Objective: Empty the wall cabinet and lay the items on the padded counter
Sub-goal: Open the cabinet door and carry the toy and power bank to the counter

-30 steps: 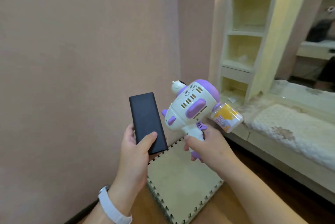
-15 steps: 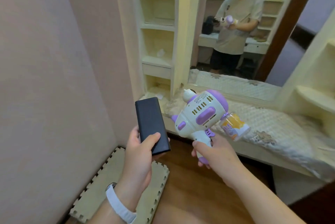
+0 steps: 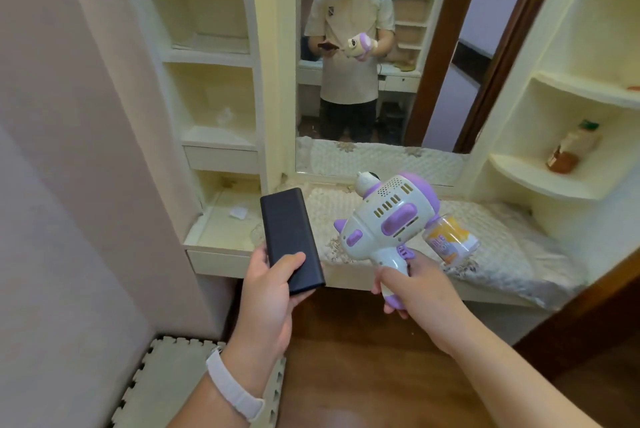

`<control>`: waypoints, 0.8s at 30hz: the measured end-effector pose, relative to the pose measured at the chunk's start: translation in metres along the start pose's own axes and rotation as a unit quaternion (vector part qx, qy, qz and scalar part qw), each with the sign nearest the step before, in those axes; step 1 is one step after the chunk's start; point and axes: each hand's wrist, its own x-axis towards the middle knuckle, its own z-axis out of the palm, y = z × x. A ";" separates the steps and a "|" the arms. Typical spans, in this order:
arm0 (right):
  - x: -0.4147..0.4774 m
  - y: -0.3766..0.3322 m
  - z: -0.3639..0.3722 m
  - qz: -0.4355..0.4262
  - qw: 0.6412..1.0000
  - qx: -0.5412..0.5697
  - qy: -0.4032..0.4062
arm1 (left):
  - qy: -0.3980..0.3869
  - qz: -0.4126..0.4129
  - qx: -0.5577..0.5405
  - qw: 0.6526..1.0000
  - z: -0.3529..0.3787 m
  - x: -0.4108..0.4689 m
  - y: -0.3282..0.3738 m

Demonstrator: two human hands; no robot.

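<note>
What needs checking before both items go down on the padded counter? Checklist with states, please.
1. Left hand holds the black power bank securely: ok, the thumb lies across its face and the fingers are underneath.
2. Right hand grips the toy bubble gun by its handle: ok.
3. Orange bottle is firmly seated on the gun: cannot tell.
4. Padded counter has a bare patch to set things on: ok, open quilting to the right of the toy.
5. Shelves are emptied: not ok, a green-capped bottle sits on the corner shelf.
</note>
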 end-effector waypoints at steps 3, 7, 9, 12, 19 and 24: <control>0.030 0.009 -0.013 0.003 0.999 0.011 0.038 | 0.000 -0.011 0.006 1.000 0.017 0.031 -0.009; 0.079 0.031 -0.033 -0.002 0.999 0.021 0.044 | 0.011 -0.018 0.024 0.999 0.042 0.073 -0.027; 0.106 0.043 -0.042 0.010 0.998 0.050 0.040 | 0.014 -0.018 0.029 0.999 0.054 0.092 -0.036; 0.151 0.057 -0.060 0.025 0.997 0.070 0.020 | 0.026 -0.020 0.047 0.998 0.079 0.126 -0.048; 0.249 0.083 -0.108 0.020 0.996 0.057 -0.068 | 0.058 0.001 0.105 0.993 0.125 0.204 -0.075; 0.293 0.104 -0.113 0.055 0.991 0.072 -0.103 | 0.102 -0.014 0.123 0.987 0.121 0.234 -0.098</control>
